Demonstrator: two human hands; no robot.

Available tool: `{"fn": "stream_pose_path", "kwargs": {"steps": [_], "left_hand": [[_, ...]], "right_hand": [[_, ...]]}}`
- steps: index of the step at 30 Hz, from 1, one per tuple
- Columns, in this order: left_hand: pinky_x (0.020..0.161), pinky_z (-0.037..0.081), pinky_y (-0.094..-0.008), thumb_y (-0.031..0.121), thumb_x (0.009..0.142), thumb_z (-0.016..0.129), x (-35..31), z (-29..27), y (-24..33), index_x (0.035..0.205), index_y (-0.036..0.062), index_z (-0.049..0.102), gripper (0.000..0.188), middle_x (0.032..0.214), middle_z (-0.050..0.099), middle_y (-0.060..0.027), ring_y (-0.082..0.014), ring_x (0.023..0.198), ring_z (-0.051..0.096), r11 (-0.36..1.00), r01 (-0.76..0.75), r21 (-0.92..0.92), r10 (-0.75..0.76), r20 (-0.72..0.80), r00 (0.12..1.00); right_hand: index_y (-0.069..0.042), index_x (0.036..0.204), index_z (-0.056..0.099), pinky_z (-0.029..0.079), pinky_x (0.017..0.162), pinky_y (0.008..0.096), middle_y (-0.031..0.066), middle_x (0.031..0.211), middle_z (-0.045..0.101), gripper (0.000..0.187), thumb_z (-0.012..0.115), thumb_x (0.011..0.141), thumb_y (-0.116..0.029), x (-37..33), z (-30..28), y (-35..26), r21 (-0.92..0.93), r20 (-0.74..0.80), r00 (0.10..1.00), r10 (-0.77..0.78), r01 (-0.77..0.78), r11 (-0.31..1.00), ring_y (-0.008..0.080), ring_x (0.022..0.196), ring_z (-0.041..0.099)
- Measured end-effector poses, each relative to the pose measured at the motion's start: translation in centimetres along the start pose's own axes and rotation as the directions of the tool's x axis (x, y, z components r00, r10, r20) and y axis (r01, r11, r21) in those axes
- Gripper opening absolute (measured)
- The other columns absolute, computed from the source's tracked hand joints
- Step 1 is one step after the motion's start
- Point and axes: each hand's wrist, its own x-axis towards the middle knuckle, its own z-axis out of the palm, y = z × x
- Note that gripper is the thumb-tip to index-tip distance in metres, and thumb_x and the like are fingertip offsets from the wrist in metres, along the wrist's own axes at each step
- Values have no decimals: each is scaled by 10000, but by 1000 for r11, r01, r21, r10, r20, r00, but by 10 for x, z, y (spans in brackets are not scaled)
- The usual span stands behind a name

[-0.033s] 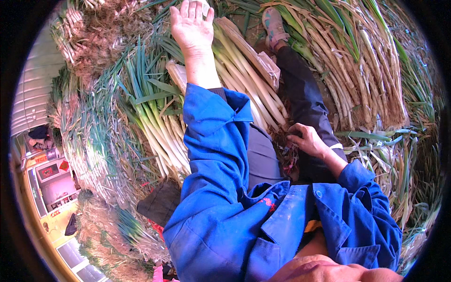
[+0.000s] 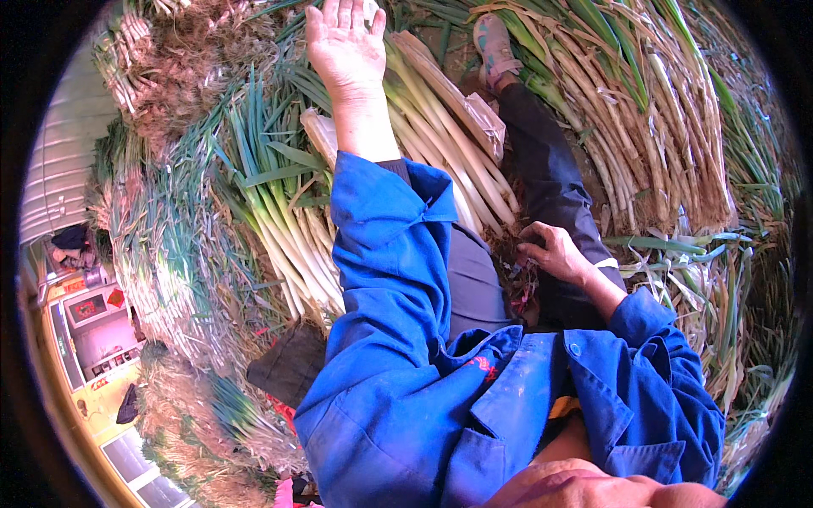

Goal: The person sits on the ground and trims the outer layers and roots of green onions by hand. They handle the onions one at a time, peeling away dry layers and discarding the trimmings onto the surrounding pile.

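My left hand (image 2: 345,46) reaches out at the top of the view, palm turned up, its fingers spread and partly cut off by the edge. Something whitish shows by the fingertips, too little to name. Under and beside that forearm lie peeled green onions (image 2: 440,140) with white stalks. Another pale bundle of green onions (image 2: 284,233) rests to the left of my sleeve. My right hand (image 2: 555,254) is by my right leg with its fingers loosely bent and a gap between them; nothing shows in it. Dark roots and reddish strands (image 2: 522,288) lie just below its fingertips.
Unpeeled green onions (image 2: 669,144) with brownish stalks lie in a large row at the right. Heaps of green onions (image 2: 169,245) cover the left side, with root ends (image 2: 186,76) at the upper left. My shoe (image 2: 495,51) stands between bundles. Dry leaves (image 2: 699,313) lie at the right.
My left hand has shifted very slightly toward the top edge. My right hand and the onions look the same.
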Motion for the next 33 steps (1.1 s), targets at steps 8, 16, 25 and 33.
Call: {"fn": "stream_pose_path", "kwargs": {"steps": [8,16,25,33], "left_hand": [[772,441,-377,411,834,550,-96,141,-52,1067,12,560,462,995,568,-130,-264,880,548,760,-492,425,324,409,853],[938,395,-423,266,606,747,-285,209,-72,1148,-59,498,680,1102,553,-229,-366,1062,517,966,-171,193,-17,709,705],[906,423,-394,249,604,750,-324,227,-78,1086,-44,552,597,1067,569,-213,-348,1018,544,986,-95,135,-44,771,635],[830,451,-388,267,633,743,-323,222,-73,1020,-23,605,503,982,596,-192,-334,927,577,978,84,192,-205,795,571]], "right_hand": [[11,1038,560,471,740,280,75,906,603,298,660,806,-146,-8,-28,-6,273,-191,981,24,30,961,130,835,564],[-104,1358,311,467,832,341,166,1244,477,528,431,925,-380,-87,-116,-6,327,-665,744,63,215,920,234,1003,550],[-61,1266,442,410,857,370,137,1106,520,481,428,920,-394,-169,-102,-25,667,-127,992,23,68,742,240,995,510],[-86,1345,360,442,682,366,163,870,556,520,510,878,-260,-228,-172,1,-244,-463,865,194,-335,910,253,751,541]]}}
